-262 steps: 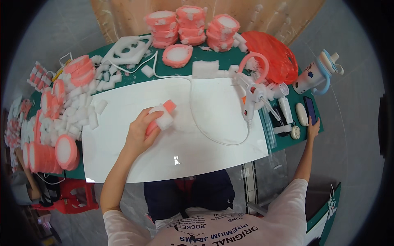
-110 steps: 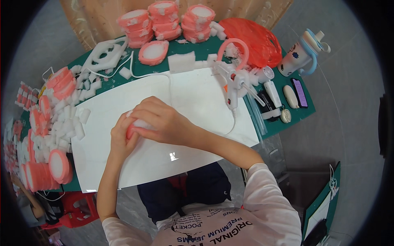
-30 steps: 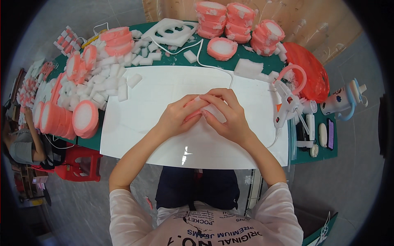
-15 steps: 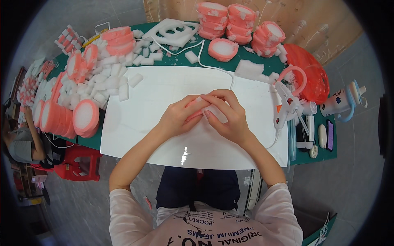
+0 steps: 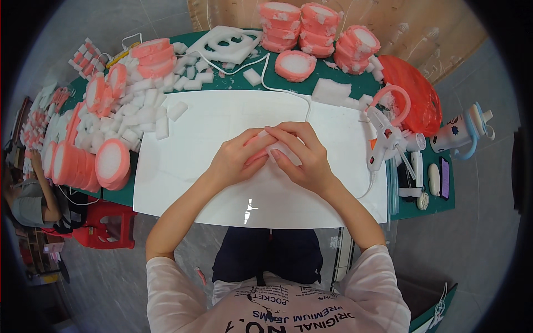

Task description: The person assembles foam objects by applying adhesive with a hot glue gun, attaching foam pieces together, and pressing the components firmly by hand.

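Observation:
Both my hands meet over the middle of the white board [image 5: 183,183], closed round a small pink and white foam piece [image 5: 284,150]. My left hand [image 5: 237,158] grips its left side, where a pink part shows under the fingers. From the right, my right hand [image 5: 304,158] presses on the white foam with thumb and fingertips. The fingers of both hands nearly touch at the top and cover much of the piece. A glue gun [image 5: 384,136], white with a red switch, stands on the board's right edge, apart from my hands.
Loose white foam blocks [image 5: 136,114] heap at the left, beside pink-rimmed foam rounds [image 5: 112,162]. More stacked rounds [image 5: 280,28] stand at the back. A red plastic bag [image 5: 413,94], a tumbler [image 5: 461,130] and a phone [image 5: 444,177] lie right. Another person [image 5: 33,194] sits far left.
The whole view has shifted slightly, moving the table's things a little to the left. Both hands keep their grip on the foam piece, with only slight finger movement.

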### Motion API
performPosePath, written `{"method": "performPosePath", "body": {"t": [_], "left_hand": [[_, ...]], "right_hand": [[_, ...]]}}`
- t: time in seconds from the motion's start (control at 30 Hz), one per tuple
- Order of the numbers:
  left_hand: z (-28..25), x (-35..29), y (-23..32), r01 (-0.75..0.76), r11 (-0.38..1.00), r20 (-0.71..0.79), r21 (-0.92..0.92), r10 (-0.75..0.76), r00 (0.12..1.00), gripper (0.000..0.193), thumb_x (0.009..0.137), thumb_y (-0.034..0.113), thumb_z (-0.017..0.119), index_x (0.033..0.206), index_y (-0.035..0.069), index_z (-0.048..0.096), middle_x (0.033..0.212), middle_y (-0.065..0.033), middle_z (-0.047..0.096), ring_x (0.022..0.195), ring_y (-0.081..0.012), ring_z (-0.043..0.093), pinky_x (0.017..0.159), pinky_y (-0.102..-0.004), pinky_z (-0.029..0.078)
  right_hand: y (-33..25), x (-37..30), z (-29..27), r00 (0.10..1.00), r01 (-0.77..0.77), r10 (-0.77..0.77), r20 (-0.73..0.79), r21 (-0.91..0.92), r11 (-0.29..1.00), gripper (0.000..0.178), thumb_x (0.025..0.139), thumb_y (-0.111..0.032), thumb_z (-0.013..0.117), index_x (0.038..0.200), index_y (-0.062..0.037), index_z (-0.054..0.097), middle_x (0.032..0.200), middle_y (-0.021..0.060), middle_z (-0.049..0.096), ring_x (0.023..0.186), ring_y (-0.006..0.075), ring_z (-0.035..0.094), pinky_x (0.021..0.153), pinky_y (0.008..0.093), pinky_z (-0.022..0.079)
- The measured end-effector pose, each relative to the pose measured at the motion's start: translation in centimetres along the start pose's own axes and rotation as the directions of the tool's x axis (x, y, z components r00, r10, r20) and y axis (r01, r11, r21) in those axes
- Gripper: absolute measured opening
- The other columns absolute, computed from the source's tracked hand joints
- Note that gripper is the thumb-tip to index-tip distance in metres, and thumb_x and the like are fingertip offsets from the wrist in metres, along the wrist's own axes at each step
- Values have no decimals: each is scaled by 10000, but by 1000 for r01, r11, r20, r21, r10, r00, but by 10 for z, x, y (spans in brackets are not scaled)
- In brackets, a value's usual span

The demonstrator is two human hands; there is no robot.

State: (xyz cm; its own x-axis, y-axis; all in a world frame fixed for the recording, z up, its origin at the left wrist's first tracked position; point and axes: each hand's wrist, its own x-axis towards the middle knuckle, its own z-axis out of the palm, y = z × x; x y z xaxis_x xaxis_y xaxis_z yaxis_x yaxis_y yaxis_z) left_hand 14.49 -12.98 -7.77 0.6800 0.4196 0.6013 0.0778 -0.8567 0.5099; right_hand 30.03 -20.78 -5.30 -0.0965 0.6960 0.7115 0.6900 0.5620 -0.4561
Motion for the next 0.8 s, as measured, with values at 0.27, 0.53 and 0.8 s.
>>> {"method": "performPosePath", "body": {"t": [0.27, 0.53, 0.8], "left_hand": [[-5, 8, 0, 120, 986, -35, -113, -124, 992, 464, 690, 39, 570, 1144, 101, 496, 993, -133, 561, 805, -296, 588, 696, -316, 479], [-9, 45, 23, 246, 828, 72, -505, -243, 967, 540, 723, 90, 578, 1231, 114, 398, 1099, -124, 534, 908, -230, 562, 816, -301, 425], [-11, 96, 70, 79, 380, 102, -922, 40, 994, 689, 705, 86, 639, 1288, 93, 271, 985, -82, 574, 937, -144, 540, 816, -282, 421]], "right_hand": [[11, 5, -14, 978, 59, -71, -198, -64, 996, 298, 707, -10, 566, 1005, 0, 566, 975, 132, 535, 826, 260, 517, 683, 306, 454], [20, 18, -54, 837, -19, -51, -545, -121, 993, 215, 821, -39, 432, 985, 25, 555, 975, 128, 539, 782, 177, 520, 674, 275, 437], [-17, -5, -86, 635, -55, -156, -757, -246, 968, 236, 817, -121, 488, 989, 35, 534, 1009, 145, 504, 834, 200, 520, 671, 287, 448]]}}
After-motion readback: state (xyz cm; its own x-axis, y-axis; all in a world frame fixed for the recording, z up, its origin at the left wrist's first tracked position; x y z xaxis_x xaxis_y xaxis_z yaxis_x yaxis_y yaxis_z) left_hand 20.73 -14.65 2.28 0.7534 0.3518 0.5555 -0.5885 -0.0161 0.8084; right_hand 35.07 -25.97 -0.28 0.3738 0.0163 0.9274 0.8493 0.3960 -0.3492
